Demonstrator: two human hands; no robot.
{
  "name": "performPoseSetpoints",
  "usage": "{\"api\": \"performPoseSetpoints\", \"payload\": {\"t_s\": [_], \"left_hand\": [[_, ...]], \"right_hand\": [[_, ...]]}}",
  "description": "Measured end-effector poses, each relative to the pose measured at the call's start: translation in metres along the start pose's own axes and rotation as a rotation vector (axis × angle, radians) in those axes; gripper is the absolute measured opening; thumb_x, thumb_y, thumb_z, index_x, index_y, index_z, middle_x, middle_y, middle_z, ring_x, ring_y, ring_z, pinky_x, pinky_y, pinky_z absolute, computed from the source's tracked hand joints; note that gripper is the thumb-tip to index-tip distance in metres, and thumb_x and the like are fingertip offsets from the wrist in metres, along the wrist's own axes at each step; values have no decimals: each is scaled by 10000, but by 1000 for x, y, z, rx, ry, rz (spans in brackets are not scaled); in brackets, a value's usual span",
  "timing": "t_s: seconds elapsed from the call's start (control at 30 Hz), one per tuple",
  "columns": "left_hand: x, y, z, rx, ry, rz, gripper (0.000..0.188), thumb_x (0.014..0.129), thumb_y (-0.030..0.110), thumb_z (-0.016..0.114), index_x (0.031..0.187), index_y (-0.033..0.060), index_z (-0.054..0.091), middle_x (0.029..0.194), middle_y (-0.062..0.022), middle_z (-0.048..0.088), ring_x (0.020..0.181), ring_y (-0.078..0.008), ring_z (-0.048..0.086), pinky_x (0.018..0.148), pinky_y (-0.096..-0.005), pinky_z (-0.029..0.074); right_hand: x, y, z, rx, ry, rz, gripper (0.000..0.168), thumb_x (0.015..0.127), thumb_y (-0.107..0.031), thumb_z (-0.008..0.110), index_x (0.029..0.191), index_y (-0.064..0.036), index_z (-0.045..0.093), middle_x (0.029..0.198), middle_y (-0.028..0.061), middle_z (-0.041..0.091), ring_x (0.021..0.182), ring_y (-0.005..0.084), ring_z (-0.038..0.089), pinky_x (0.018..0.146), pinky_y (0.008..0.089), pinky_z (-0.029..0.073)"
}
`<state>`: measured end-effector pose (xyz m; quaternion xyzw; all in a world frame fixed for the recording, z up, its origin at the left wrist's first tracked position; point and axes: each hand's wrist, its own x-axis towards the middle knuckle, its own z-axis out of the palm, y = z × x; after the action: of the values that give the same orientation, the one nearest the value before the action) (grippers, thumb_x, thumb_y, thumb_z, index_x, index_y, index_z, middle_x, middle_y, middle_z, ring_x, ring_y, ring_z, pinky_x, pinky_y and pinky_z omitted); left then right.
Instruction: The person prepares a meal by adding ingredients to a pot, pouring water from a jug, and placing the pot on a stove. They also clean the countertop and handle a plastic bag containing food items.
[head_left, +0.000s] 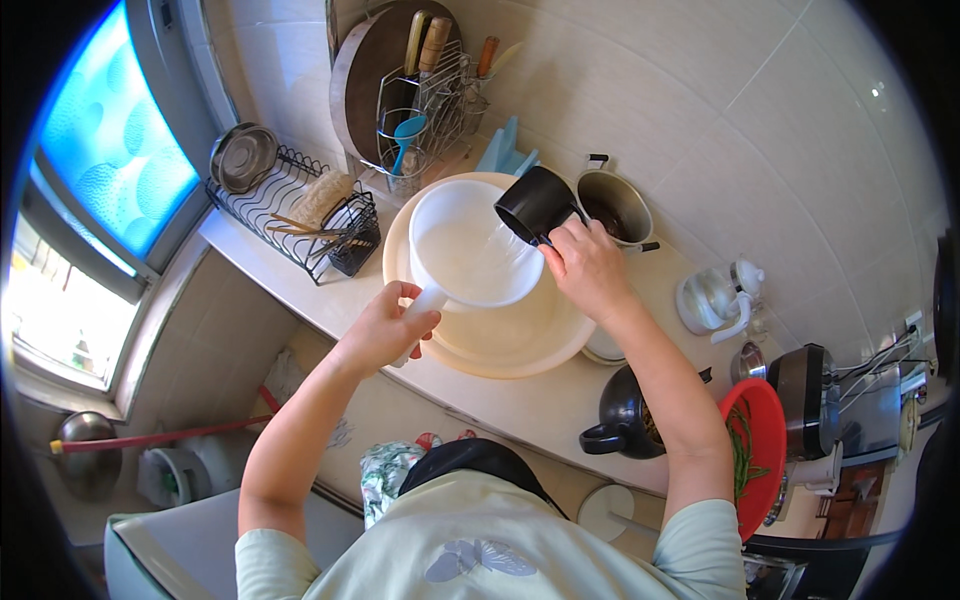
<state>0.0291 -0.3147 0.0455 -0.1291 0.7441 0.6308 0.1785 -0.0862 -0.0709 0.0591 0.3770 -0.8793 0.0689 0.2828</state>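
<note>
With my left hand (391, 325) I grip the handle of a white plastic dipper (480, 247), held over a large cream basin (517, 345) on the counter. Cloudy liquid lies in the dipper. My right hand (589, 266) holds a black cup (536, 204) by its handle, tipped over the dipper's right side, and clear liquid runs from it into the dipper. Just beyond the cup stands a metal pot (616, 201) with dark contents. Whether the basin holds anything is hard to tell.
At the left stand a black wire dish rack (300, 217) and a utensil holder (427, 112) with knives. On the right are a glass kettle (705, 300), a black clay pot (621, 412) and a red basin (769, 457) with green vegetables. A tiled wall (750, 150) closes off the counter's back.
</note>
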Motion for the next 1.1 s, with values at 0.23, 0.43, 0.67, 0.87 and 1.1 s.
{"api": "performPoseSetpoints", "payload": {"t_s": [0.23,0.43,0.67,0.87,1.1], "left_hand": [[-11,-4,-5,-89,18,-46,411,804,240,588,1100,19,408,775,-79,567,581,-119,528,540,-259,438],[-32,-5,-13,-154,61,17,378,817,219,581,1107,34,424,752,-66,564,558,-105,498,524,-246,418],[-55,4,-25,-135,136,58,383,811,198,582,1119,34,423,743,-57,568,563,-98,493,530,-237,406],[-65,3,-28,-142,163,54,387,804,189,585,1116,28,421,742,-60,567,565,-97,491,535,-241,396],[-69,-1,-31,-166,198,95,417,796,220,609,1107,10,426,711,-71,573,517,-92,495,480,-226,392]], "right_hand": [[-3,-2,9,-97,165,20,119,754,-156,610,737,-77,523,733,59,488,707,257,470,608,359,421],[-18,26,36,230,115,339,119,781,-154,585,790,-53,523,796,102,519,737,329,512,606,414,429],[-52,21,98,21,-319,361,154,819,-207,538,813,-54,523,880,107,524,776,328,537,632,425,456],[-63,5,128,49,-480,353,193,834,-243,521,819,-50,516,833,112,539,742,324,556,636,437,456],[-58,-5,125,365,-295,550,242,813,-270,530,715,-51,502,603,93,515,637,292,568,588,397,441]]}}
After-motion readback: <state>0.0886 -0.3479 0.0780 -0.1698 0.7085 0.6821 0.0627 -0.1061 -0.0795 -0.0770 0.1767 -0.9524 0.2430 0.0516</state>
